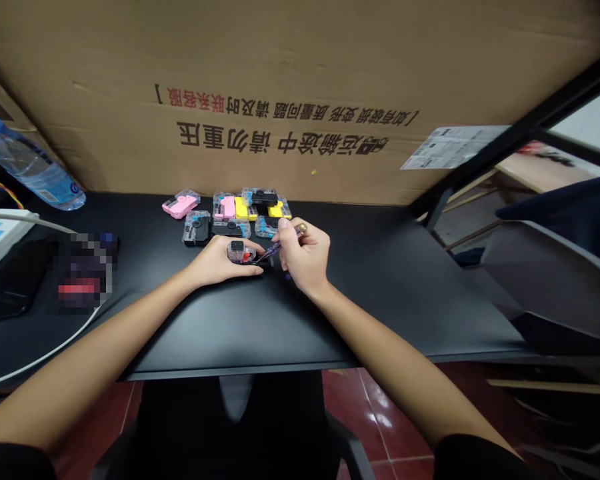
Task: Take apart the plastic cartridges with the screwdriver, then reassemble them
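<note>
On the black desk (380,313), ink cartridges (197,228), water bottle (30,163), power strip (0,239)

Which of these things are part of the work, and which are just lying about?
Part of the work: left hand holding a clear case; right hand holding a purple screwdriver; other clear cases.
Lying about: water bottle; power strip; cardboard box.

- Twelve o'clock: clear plastic cartridges (230,217) with pink, yellow and black parts
- Centre: clear cartridge (241,252) showing red inside; translucent purple screwdriver (275,249)
- All around: matte black worktop (300,333)
- Far twelve o'clock: tan cardboard (280,67) printed black and red
- Five o'clock: glossy dark-red floor tiles (385,413)
</note>
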`<control>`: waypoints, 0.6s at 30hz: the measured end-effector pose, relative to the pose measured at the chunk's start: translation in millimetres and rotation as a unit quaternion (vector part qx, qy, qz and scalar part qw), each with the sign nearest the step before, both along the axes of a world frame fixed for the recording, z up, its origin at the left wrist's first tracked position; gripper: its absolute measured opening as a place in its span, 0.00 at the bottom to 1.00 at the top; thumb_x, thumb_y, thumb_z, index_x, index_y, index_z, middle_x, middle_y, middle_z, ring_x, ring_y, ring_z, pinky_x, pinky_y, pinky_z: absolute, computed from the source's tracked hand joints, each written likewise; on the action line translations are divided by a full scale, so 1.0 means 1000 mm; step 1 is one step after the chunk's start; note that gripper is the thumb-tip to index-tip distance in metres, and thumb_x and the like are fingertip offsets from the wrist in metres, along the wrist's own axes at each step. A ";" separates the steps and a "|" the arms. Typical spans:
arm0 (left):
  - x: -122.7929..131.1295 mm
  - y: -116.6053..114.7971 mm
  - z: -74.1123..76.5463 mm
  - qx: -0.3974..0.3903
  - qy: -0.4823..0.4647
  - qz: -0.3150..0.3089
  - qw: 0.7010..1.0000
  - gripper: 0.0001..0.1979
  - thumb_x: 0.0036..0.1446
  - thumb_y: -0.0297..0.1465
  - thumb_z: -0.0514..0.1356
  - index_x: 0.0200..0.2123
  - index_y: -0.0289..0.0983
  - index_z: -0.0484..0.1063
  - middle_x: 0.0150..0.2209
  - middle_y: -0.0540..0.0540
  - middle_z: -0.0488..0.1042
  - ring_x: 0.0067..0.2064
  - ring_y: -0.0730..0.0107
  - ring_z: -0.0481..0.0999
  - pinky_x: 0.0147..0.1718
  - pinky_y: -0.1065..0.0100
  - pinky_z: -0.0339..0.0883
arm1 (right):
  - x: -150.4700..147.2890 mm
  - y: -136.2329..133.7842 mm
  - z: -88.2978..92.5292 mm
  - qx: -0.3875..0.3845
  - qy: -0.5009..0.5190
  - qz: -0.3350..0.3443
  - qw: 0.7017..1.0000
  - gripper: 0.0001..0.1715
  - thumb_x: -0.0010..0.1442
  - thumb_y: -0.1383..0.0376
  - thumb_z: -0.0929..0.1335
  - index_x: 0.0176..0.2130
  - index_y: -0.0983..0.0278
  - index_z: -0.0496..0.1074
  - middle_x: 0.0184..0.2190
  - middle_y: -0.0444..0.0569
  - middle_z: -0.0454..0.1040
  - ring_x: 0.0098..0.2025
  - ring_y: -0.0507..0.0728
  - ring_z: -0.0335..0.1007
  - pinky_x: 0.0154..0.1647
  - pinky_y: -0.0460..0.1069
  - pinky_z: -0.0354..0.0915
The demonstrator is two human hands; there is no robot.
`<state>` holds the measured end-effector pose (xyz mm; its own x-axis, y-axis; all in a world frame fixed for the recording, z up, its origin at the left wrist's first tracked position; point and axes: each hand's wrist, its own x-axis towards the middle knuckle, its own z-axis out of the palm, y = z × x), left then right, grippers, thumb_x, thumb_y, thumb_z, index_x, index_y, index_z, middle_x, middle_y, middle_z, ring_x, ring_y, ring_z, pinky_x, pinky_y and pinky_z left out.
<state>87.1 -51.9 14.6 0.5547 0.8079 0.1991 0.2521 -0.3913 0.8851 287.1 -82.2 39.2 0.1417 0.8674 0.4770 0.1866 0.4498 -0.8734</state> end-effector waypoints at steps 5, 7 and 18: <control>0.000 0.001 -0.004 -0.020 -0.021 -0.008 1.000 0.24 0.53 0.42 0.77 0.50 0.35 0.86 0.39 0.44 0.86 0.39 0.61 0.83 0.45 0.63 0.77 | -0.001 -0.004 0.001 0.031 -0.090 0.030 0.995 0.36 0.73 0.43 0.68 0.20 0.59 0.72 0.14 0.43 0.65 0.18 0.52 0.62 0.20 0.49 0.59; 0.000 0.002 -0.005 -0.029 -0.030 -0.018 0.999 0.24 0.53 0.42 0.77 0.50 0.35 0.86 0.40 0.44 0.87 0.40 0.60 0.84 0.47 0.63 0.77 | -0.002 -0.005 0.000 0.042 -0.113 0.030 0.992 0.36 0.71 0.42 0.69 0.19 0.59 0.71 0.15 0.44 0.66 0.19 0.52 0.63 0.22 0.49 0.62; -0.001 0.002 -0.002 -0.028 -0.023 -0.015 0.999 0.23 0.53 0.41 0.75 0.48 0.35 0.87 0.41 0.44 0.87 0.40 0.60 0.84 0.44 0.65 0.77 | 0.002 -0.007 -0.015 0.208 -0.257 0.073 0.941 0.31 0.72 0.60 0.66 0.18 0.57 0.63 0.14 0.42 0.65 0.16 0.51 0.59 0.23 0.50 0.61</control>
<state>86.2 -49.5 12.8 0.5706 0.8011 0.1808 0.1985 -0.3481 0.9162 289.0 -88.7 24.7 -0.3060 0.5821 0.7533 0.4453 0.7869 -0.4272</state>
